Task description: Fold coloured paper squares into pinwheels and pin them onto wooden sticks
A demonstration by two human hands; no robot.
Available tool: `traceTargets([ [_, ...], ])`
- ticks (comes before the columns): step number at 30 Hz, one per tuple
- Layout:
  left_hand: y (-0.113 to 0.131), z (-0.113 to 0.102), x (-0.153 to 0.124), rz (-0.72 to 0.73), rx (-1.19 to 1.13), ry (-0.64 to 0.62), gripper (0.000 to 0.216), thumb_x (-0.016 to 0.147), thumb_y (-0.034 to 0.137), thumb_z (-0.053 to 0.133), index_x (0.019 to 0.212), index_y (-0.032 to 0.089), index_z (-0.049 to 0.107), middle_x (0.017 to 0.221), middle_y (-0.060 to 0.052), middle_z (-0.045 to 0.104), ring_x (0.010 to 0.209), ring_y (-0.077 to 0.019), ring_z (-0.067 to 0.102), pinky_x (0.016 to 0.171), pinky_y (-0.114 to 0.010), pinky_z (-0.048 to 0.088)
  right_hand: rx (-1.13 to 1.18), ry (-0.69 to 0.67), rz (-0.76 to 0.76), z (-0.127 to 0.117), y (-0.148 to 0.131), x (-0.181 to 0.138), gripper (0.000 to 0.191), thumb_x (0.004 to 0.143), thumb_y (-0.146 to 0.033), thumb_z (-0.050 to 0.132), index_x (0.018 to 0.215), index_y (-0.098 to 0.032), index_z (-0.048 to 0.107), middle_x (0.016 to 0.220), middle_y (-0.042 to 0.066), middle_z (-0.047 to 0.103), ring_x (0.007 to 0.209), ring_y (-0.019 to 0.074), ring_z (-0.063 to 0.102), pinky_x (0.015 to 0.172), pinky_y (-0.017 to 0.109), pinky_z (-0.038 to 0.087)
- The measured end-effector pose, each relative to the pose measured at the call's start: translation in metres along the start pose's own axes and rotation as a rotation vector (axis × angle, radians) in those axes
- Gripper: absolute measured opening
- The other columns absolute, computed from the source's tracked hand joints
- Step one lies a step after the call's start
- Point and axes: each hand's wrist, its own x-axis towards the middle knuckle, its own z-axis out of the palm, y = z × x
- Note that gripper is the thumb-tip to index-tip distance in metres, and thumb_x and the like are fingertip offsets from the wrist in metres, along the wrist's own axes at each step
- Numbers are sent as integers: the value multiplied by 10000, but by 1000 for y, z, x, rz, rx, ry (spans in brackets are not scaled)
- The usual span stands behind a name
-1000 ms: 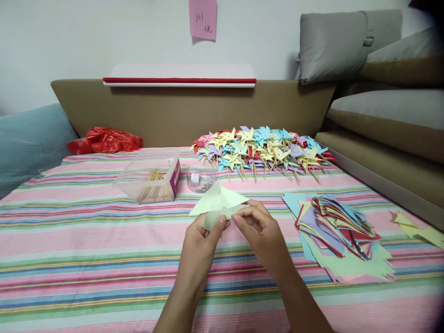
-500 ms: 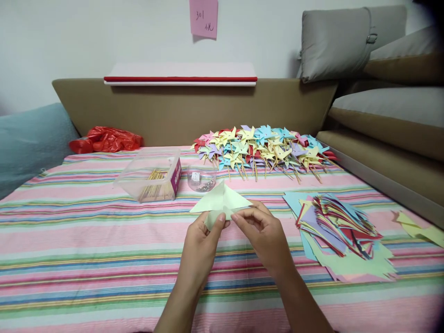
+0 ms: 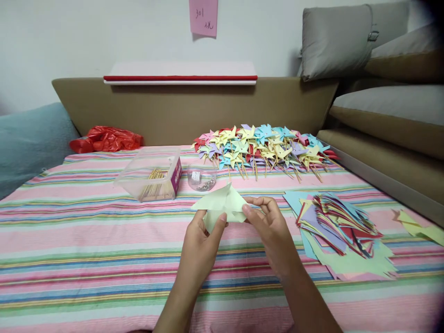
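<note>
Between my hands, above the striped cloth, is a pale green paper (image 3: 222,201) with cut, pointed flaps. My left hand (image 3: 203,238) pinches it near the centre, thumb in front and fingers behind. At its right side, my right hand (image 3: 268,226) grips a flap between thumb and fingers. Just beyond the paper stands a clear round tub (image 3: 201,179) of small shiny metal pieces. Left of that, a clear plastic box (image 3: 138,178) lies with thin wooden sticks (image 3: 155,183) in it.
Many finished paper pinwheels (image 3: 256,145) lie heaped at the back. To the right is a stack of coloured paper sheets (image 3: 342,231) with dark scissors (image 3: 359,243) on top. Yellow paper scraps (image 3: 418,226) lie farther right. A red plastic bag (image 3: 107,138) sits at back left.
My right hand has moved from the paper's lower middle up to its right flap. The paper's top point has shifted slightly right. My left hand keeps its pinch.
</note>
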Motion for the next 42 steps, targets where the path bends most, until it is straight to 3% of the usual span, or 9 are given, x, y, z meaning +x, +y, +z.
traceTargets([
  [4,7,-2,-2,-51,-88,-137,332,832,389,737,1089,190,672,861,-37,738,870,-222,682,743,-276,505,-23,-148,94,-7,-11,-1,413,778,-501,770,1067,-214,705,1097,77,731,975,246,682,832,349,534],
  [8,8,-5,-4,-69,-67,-249,498,858,354,709,1318,204,588,907,-31,741,822,-199,671,726,-271,501,-92,-326,109,-13,-15,-2,327,787,-457,770,1011,-220,775,1207,67,717,1072,266,663,861,341,534],
  [14,6,-5,-2,-55,-47,-325,362,881,330,684,1219,211,635,1076,-68,750,917,-209,693,763,-260,514,-155,-348,160,-16,-7,-2,355,786,-457,777,1044,-213,783,1096,63,762,926,245,693,776,333,531],
  [20,0,6,2,-153,-261,-233,528,773,266,805,1256,212,599,1142,-80,744,1029,-220,703,898,-296,532,114,-124,181,-6,-2,-1,339,761,-456,805,967,-187,783,969,78,784,925,272,703,841,385,528],
  [29,-5,30,-6,-121,-392,92,309,750,329,833,981,143,745,904,-64,767,923,-198,703,852,-284,537,424,-96,191,21,4,-10,307,787,-363,808,1047,-205,769,1062,61,775,1055,254,685,962,385,515],
  [34,-7,30,-4,-140,-459,217,316,706,342,862,915,126,766,864,-57,753,823,-164,679,791,-265,531,308,-77,189,26,11,-11,337,793,-421,795,1017,-172,758,1027,74,771,1038,259,677,941,385,516],
  [37,-8,25,0,-176,-555,271,320,679,340,880,867,119,745,868,-50,742,775,-134,658,738,-238,529,250,-69,148,22,11,-9,418,898,-483,659,1212,-207,650,1102,81,744,992,243,694,872,396,554],
  [40,-6,20,4,-200,-626,330,332,640,335,902,818,119,724,834,-28,718,739,-112,638,675,-206,519,149,-63,-20,15,11,-8,510,947,-410,599,1417,-314,424,1189,62,702,973,210,707,898,420,563],
  [42,-5,18,5,-204,-643,347,326,628,327,910,790,121,716,791,-10,696,714,-99,624,650,-190,510,-34,-133,-171,10,13,-8,475,933,-318,629,1382,-342,474,1258,55,659,1051,203,684,953,410,547],
])
